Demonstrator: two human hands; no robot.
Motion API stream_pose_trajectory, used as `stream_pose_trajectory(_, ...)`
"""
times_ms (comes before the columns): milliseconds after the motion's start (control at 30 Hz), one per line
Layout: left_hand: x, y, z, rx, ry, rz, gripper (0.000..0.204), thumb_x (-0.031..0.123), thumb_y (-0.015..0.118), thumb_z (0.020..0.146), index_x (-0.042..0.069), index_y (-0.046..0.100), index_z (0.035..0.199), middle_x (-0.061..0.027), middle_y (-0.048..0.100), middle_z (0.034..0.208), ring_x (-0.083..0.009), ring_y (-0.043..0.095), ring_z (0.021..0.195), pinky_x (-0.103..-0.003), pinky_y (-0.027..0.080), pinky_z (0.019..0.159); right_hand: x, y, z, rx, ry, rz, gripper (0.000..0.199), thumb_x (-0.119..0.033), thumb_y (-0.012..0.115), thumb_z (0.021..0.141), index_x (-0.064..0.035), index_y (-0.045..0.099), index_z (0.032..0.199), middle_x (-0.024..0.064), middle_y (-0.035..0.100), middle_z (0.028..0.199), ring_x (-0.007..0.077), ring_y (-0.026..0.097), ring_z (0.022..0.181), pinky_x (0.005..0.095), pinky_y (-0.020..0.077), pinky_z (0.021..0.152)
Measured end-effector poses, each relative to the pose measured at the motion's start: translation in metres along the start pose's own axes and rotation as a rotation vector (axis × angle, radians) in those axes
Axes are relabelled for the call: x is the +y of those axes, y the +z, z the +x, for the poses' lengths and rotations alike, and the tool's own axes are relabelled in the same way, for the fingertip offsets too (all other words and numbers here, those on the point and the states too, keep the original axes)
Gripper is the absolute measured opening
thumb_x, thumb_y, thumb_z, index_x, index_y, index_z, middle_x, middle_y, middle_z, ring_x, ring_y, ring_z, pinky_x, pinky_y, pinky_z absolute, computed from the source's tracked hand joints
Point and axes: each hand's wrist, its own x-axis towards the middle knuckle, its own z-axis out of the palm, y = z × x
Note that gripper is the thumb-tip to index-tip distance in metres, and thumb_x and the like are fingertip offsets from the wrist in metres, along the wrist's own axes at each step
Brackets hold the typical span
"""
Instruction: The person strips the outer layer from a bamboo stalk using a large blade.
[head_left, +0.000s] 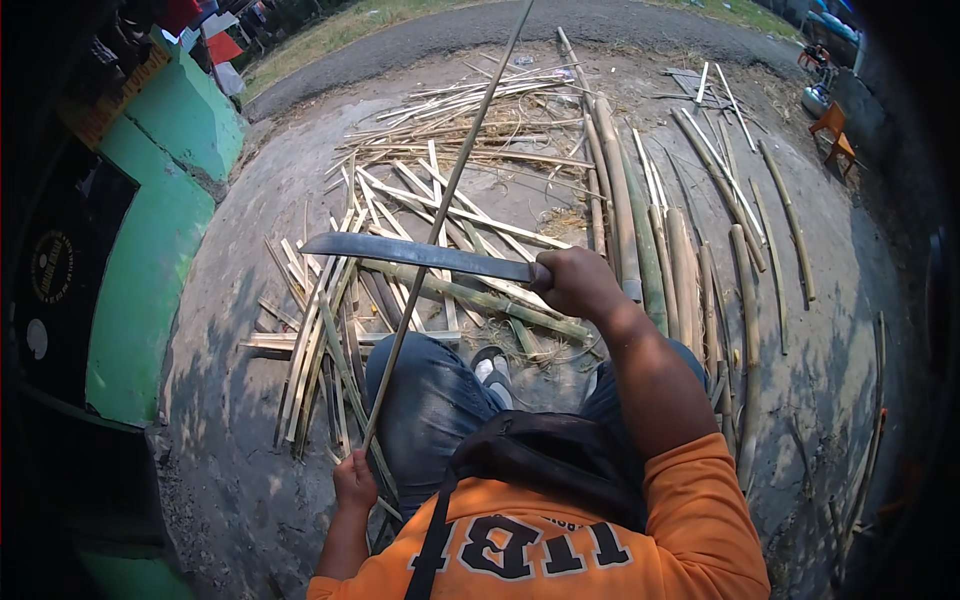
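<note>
The right hand [578, 282] is closed around the handle of a long dark steel machete [415, 254], its blade crossing a thin, long bamboo strip [445, 200]. The left hand [354, 482] grips that strip's lower end beside the knee, above split bamboo slats [320, 340] on the concrete ground [230, 400].

Obstacles, as we find them: split bamboo strips [330, 340] heaped ahead and left of our knees [430, 400]; whole poles [650, 250] ranked close on the right; a green wall [150, 250] closing the far left. Free room: bare ground [230, 420] lower left between strips and wall, and lower right beyond the poles.
</note>
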Motion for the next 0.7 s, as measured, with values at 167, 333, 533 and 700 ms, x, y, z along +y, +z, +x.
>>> stream_pose_trajectory(167,-0.001,0.001,-0.001,0.011,-0.007,0.007,0.069,0.05,0.036,0.114,-0.001,0.054,0.07,-0.013,0.052,0.058,-0.029,0.058,0.055,-0.045,0.041,0.057,0.004,0.008,-0.002,-0.023,0.05,0.104,0.012,-0.021,0.074,0.088,-0.01,0.077,0.092,0.0203,0.073,0.084,0.0434,0.07,0.079,0.0517,0.0553,0.073)
stream_pose_trajectory(333,-0.001,0.001,-0.001,-0.01,-0.016,0.002,0.071,0.052,0.037,0.113,-0.002,0.056,0.072,-0.0182,0.055,0.059,-0.0354,0.062,0.058,-0.048,0.043,0.058,-0.003,0.009,-0.001,-0.109,0.022,0.06,0.015,-0.026,0.073,0.088,-0.0135,0.077,0.094,0.017,0.074,0.085,0.04,0.072,0.084,0.051,0.0571,0.078)
stream_pose_trajectory(533,-0.001,0.0,0.001,0.002,-0.022,0.038,0.069,0.05,0.038,0.113,-0.002,0.057,0.072,-0.0183,0.057,0.061,-0.0372,0.064,0.06,-0.048,0.045,0.059,-0.017,0.005,-0.003,-0.081,-0.166,-0.028,0.007,-0.017,0.072,0.08,-0.0119,0.069,0.076,0.0143,0.07,0.074,0.0391,0.069,0.074,0.0499,0.0552,0.071)
stream_pose_trajectory(700,0.001,0.001,0.0,-0.011,-0.023,0.023,0.065,0.047,0.038,0.113,-0.001,0.06,0.075,-0.0186,0.06,0.063,-0.0384,0.065,0.063,-0.048,0.046,0.061,-0.007,-0.001,-0.001,-0.031,-0.033,-0.017,0.011,-0.022,0.074,0.085,-0.011,0.072,0.085,0.0156,0.071,0.078,0.0405,0.07,0.078,0.0514,0.0552,0.072)
